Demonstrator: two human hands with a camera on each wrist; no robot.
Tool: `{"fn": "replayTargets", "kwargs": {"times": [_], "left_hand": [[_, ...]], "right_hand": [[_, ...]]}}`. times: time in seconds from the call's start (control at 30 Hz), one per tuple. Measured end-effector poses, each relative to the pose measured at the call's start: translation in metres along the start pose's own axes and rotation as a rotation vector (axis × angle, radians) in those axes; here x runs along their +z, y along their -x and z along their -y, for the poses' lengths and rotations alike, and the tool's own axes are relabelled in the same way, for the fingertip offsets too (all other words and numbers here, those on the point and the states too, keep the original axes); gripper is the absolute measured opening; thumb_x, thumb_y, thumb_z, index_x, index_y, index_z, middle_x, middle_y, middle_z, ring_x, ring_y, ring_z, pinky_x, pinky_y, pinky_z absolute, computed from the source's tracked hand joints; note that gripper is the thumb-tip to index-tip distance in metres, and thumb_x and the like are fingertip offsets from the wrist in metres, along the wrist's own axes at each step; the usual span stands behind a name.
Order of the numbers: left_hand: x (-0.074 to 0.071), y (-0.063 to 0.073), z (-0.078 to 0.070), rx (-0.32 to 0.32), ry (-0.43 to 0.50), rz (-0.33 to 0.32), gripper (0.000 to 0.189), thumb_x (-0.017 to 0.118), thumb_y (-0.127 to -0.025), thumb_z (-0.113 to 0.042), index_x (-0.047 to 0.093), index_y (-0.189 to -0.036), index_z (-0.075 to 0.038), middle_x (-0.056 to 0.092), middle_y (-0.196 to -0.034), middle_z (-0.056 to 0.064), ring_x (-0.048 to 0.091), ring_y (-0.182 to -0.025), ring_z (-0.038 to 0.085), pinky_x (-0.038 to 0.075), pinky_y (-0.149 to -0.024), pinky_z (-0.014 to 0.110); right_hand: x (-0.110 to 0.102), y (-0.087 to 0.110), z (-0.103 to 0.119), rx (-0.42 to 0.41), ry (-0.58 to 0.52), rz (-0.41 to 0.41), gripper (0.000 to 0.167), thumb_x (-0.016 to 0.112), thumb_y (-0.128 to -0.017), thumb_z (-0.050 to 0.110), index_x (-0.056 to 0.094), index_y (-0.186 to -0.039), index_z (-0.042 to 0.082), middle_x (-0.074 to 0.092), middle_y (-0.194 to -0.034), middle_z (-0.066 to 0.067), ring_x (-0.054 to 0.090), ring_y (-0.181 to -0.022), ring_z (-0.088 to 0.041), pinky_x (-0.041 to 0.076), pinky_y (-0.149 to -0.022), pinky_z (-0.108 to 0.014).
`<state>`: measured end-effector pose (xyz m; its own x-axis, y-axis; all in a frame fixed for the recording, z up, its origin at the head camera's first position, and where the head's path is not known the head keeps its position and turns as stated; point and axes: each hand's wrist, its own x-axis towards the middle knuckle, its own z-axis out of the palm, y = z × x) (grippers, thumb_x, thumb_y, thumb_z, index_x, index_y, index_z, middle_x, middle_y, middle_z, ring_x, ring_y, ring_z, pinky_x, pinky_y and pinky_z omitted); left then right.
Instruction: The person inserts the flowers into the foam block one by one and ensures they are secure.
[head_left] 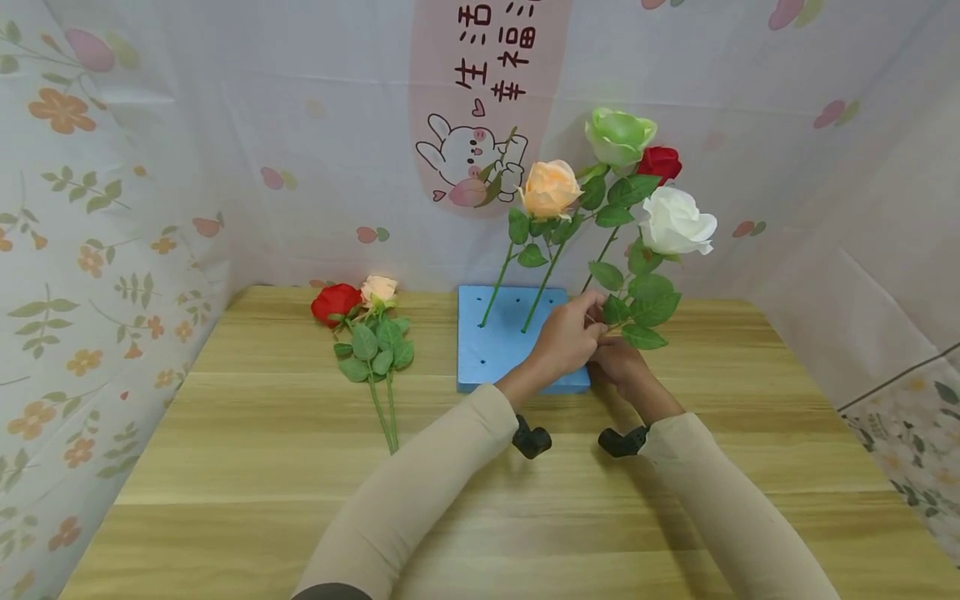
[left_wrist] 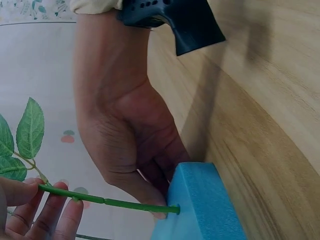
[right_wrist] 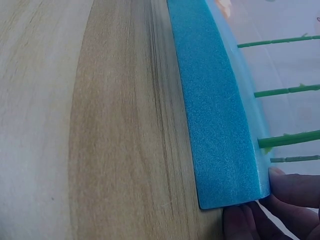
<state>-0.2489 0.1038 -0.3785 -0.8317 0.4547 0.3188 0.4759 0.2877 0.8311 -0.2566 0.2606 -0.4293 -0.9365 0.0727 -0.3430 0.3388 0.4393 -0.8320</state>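
My left hand point(head_left: 558, 337) pinches the leafy stem of a white rose point(head_left: 677, 221). In the left wrist view, this green stem point(left_wrist: 120, 203) runs into a hole in the blue foam block point(head_left: 472, 358). My right hand point(head_left: 618, 362) holds the block by its right side; the right wrist view shows the thumb point(right_wrist: 292, 187) at the top edge and other fingers against the side. A peach rose point(head_left: 551, 190), a light green rose point(head_left: 619, 136) and a red rose point(head_left: 660, 163) stand on stems in the block, behind the left hand.
Left of the block, a second red rose point(head_left: 336, 305) and a pale peach rose point(head_left: 378, 291) lie on the wooden table point(head_left: 262, 467). Printed cloth point(head_left: 315, 167) hangs behind and at both sides. Several holes show in the block's top.
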Motion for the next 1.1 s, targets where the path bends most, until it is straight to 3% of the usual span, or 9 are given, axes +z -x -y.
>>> {"fn": "replayTargets", "kwargs": {"times": [0.17,0.3,0.57,0.9,1.1], "left_hand": [[0.0007,0.0003,0.0005,-0.008,-0.026,0.005,0.035,0.053,-0.1,-0.011,0.053,-0.135,-0.01,0.063,-0.107,0.003,0.061,-0.092,0.014,0.045,-0.069,0.021],[0.0016,0.0001,-0.0015,-0.005,-0.079,0.009,0.037,0.054,-0.1,-0.011,0.052,-0.137,-0.012,0.064,-0.111,0.004,0.062,-0.093,0.014,0.045,-0.066,0.02],[0.0037,0.0004,-0.0016,0.047,-0.21,0.004,0.036,0.052,-0.1,-0.012,0.05,-0.136,-0.013,0.063,-0.113,0.003,0.06,-0.089,0.013,0.043,-0.065,0.021],[0.0045,0.0034,0.0017,0.124,-0.252,-0.008,0.036,0.052,-0.099,-0.012,0.052,-0.135,-0.012,0.061,-0.109,0.001,0.056,-0.079,0.01,0.041,-0.061,0.02],[0.0079,0.0044,0.003,0.092,-0.246,-0.024,0.039,0.052,-0.099,-0.012,0.051,-0.138,-0.013,0.061,-0.107,0.0,0.054,-0.077,0.008,0.04,-0.06,0.02]], "right_hand": [[-0.0006,-0.0006,-0.0007,-0.002,-0.006,0.019,0.025,0.051,-0.094,0.014,0.064,-0.113,0.003,0.063,-0.111,-0.002,0.056,-0.11,-0.02,0.047,-0.098,-0.037],[-0.0016,0.0003,-0.0002,-0.001,0.021,0.008,0.024,0.05,-0.097,0.021,0.067,-0.108,0.007,0.063,-0.101,0.004,0.056,-0.098,-0.015,0.048,-0.088,-0.031],[-0.0028,0.0012,-0.0001,-0.023,0.05,-0.019,0.028,0.049,-0.099,0.027,0.06,-0.077,0.016,0.057,-0.073,0.009,0.053,-0.078,-0.014,0.046,-0.074,-0.03],[-0.005,-0.0012,0.0008,0.006,0.089,0.016,0.028,0.043,-0.102,0.031,0.057,-0.085,0.014,0.052,-0.073,0.008,0.051,-0.083,-0.018,0.043,-0.077,-0.032],[-0.0034,-0.0004,-0.0004,0.003,0.048,-0.019,0.029,0.045,-0.1,0.025,0.055,-0.074,0.017,0.05,-0.067,0.01,0.048,-0.072,-0.014,0.043,-0.07,-0.03]]}}
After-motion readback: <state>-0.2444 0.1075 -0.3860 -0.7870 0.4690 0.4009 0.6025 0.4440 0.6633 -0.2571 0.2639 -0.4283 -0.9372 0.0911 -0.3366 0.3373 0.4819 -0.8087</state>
